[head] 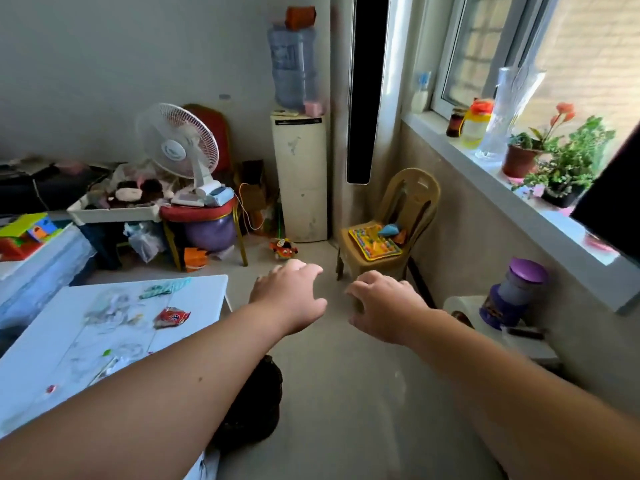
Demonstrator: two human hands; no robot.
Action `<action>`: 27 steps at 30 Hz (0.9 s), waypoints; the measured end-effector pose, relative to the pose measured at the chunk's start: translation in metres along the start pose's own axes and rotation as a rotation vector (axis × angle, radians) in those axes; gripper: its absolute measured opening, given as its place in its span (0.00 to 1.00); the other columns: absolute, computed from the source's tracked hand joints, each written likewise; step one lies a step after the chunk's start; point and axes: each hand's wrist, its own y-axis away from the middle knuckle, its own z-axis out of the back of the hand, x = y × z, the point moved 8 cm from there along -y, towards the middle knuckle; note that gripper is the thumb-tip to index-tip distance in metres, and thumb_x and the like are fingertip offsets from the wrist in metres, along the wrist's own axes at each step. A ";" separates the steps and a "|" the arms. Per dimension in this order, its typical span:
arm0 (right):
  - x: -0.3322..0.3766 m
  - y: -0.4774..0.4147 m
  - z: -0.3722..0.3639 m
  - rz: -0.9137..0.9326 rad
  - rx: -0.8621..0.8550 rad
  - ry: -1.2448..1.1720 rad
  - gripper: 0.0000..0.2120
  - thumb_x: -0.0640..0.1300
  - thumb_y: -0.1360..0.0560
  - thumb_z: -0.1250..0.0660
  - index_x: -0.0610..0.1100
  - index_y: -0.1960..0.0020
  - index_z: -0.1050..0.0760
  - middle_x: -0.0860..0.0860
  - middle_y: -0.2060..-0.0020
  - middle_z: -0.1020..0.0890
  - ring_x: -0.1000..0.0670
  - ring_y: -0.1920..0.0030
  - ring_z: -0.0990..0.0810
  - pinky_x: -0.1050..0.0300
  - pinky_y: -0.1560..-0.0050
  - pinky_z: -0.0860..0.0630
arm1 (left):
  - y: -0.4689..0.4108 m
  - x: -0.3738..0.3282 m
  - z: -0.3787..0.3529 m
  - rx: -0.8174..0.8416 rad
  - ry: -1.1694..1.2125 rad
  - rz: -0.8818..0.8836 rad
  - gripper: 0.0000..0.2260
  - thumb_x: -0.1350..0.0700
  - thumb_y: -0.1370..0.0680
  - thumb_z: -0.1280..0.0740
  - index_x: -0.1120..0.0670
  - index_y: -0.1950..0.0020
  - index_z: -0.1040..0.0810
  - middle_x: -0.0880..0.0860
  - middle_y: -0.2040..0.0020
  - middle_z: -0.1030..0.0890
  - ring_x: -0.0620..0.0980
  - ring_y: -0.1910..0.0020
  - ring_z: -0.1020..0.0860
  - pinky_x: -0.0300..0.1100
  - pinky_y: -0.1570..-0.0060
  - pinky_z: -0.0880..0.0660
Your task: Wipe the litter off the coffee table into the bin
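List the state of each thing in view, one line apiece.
Left hand: empty, fingers curled, out over the floor.
Right hand: empty, fingers curled.
Coffee table: still littered.
Red wrapper: lying on the table.
Fan: upright; running or not, cannot tell.
Window: looks shut.

Both bare forearms reach forward from the bottom corners and draw closer toward the middle of the view. The left hand (pixel 290 299) is held palm down, its back facing up, fingers curled loosely downward and the thumb out to the right. The right hand (pixel 384 306) sits just beside it, apart, also palm down with fingers bent under. Neither hand has anything in its grip.
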 end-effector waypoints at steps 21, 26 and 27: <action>0.025 -0.385 -0.010 0.707 0.246 0.072 0.28 0.59 0.28 0.37 0.59 0.30 0.38 0.52 0.29 0.34 0.47 0.32 0.31 0.50 0.33 0.33 | -0.235 0.146 -0.001 -0.104 0.184 0.715 0.28 0.44 0.29 0.36 0.43 0.29 0.33 0.51 0.29 0.31 0.55 0.33 0.30 0.50 0.38 0.30; 0.101 -0.434 -0.037 0.885 0.275 0.134 0.28 0.59 0.27 0.38 0.59 0.29 0.40 0.53 0.29 0.34 0.48 0.32 0.31 0.49 0.33 0.33 | -0.215 0.228 -0.022 -0.150 0.175 0.923 0.27 0.43 0.28 0.37 0.45 0.29 0.32 0.51 0.31 0.28 0.54 0.33 0.29 0.47 0.41 0.31; 0.115 -0.446 -0.042 0.917 0.280 0.151 0.28 0.59 0.27 0.38 0.59 0.29 0.40 0.53 0.29 0.34 0.48 0.32 0.31 0.48 0.33 0.34 | -0.215 0.246 -0.025 -0.174 0.183 0.959 0.27 0.43 0.28 0.38 0.45 0.29 0.32 0.51 0.31 0.28 0.53 0.34 0.28 0.47 0.40 0.31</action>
